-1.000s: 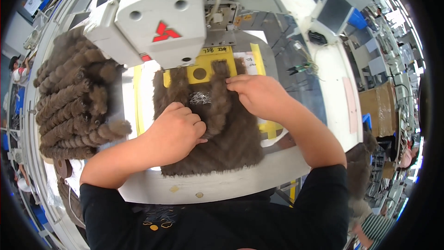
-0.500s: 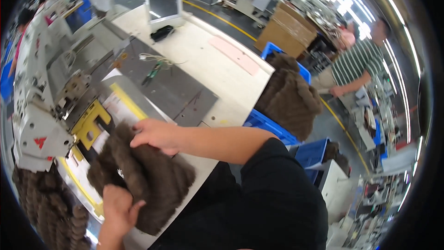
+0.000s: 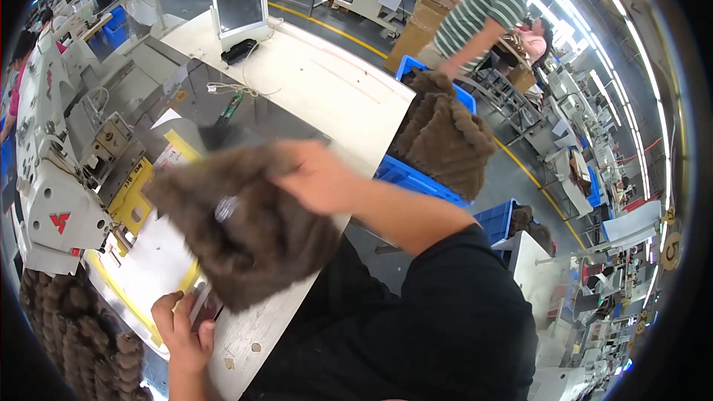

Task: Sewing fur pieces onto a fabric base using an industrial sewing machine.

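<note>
A piece of brown plush, fur-like fabric [image 3: 290,245], blurred by motion, hangs from my right hand [image 3: 316,177], whose fingers are closed on its upper edge. A small whitish patch [image 3: 225,209] shows on its face. My left hand [image 3: 186,330] is off the fabric, fingers apart, at the near edge of a white sheet with yellow borders [image 3: 152,260]. That sheet lies under the yellow clamp plate [image 3: 134,204] of a large grey-white sewing machine [image 3: 67,212]. Part of the sheet is hidden behind the fabric.
More brown plush [image 3: 78,334] hangs below the machine at left. On the white table [image 3: 334,74] are a monitor [image 3: 239,1], green-handled snips [image 3: 230,109] and a cord. A blue crate [image 3: 423,187] piled with plush stands beyond, and a person in a striped shirt [image 3: 483,15] reaches toward it.
The plush piece has been lifted off the bordered sheet and moved right in my right hand. My left hand has let go of it. The striped-shirt person has come to the blue crate.
</note>
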Tool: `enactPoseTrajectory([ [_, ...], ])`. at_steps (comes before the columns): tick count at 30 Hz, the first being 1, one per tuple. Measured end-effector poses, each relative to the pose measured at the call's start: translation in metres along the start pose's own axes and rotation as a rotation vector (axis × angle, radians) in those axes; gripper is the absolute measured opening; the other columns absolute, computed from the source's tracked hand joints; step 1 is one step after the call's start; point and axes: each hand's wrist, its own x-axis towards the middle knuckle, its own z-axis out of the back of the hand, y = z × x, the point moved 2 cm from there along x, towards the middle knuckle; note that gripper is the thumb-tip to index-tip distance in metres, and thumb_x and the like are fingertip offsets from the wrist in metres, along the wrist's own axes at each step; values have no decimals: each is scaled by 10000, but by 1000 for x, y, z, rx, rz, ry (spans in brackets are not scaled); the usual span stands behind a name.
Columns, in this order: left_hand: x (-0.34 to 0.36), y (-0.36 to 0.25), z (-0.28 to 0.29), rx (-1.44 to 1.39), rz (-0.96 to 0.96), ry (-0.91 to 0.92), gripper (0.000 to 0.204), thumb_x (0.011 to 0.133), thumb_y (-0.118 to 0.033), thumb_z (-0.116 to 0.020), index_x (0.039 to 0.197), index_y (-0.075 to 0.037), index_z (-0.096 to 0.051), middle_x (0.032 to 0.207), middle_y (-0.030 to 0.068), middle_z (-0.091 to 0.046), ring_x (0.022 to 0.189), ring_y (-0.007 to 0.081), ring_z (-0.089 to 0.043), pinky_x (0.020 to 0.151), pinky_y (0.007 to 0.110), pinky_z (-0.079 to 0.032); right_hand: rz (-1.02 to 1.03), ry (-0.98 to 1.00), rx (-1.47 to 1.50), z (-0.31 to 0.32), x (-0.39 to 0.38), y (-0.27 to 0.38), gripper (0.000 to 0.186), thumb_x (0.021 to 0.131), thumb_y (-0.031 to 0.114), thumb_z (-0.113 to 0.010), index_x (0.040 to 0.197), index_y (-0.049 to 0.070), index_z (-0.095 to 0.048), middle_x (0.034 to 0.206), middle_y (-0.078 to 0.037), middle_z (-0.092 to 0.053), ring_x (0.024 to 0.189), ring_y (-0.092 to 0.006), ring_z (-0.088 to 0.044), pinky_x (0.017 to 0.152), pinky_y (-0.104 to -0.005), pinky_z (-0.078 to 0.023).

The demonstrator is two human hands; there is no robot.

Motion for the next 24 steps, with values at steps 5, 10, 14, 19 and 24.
enactPoseTrajectory([
  [5, 6, 1, -2, -54, 123, 56, 489, 980, -368, -648, 1206, 65, -631, 1203, 271, -583, 1113, 434, -564, 975, 512, -465, -228, -441, 304, 131, -23, 22, 230, 993, 57, -640, 1208, 25, -714, 1057, -63, -764, 978, -170, -719, 896, -355, -583],
  [10, 9, 3, -6, -108, 180, 65, 463, 974, -336, -661, 1200, 67, -629, 1212, 271, -581, 1106, 435, -574, 973, 497, -476, -223, -716, 146, 294, -86, 11, 235, 1024, 61, -597, 1247, 40, -672, 1148, -85, -753, 988, -196, -729, 897, -359, -588],
  [14, 8, 4, -8, -108, 192, 76, 473, 991, -358, -648, 1202, 65, -628, 1215, 268, -580, 1100, 432, -584, 970, 479, -483, -474, -902, 46, 398, -151, -15, 404, 981, 157, -639, 1373, 66, -597, 1232, -109, -718, 1114, -244, -700, 918, -422, -586],
  [19, 12, 4, -10, -107, 213, 99, 457, 996, -346, -642, 1207, 59, -634, 1242, 270, -568, 1115, 431, -590, 977, 475, -491, -761, -991, -904, 461, -221, -88, 557, 969, 417, -646, 1347, 8, -656, 1357, -170, -680, 1244, -333, -643, 1102, -416, -453],
  [24, 13, 1, -7, -170, 338, 111, 427, 988, -312, -653, 1211, 52, -638, 1271, 269, -555, 1127, 427, -593, 989, 479, -495, -969, -650, -1040, 372, -196, -158, 644, 1008, 587, -520, 1249, 24, -715, 1250, -278, -696, 1247, -412, -628, 1092, -453, -452],
])
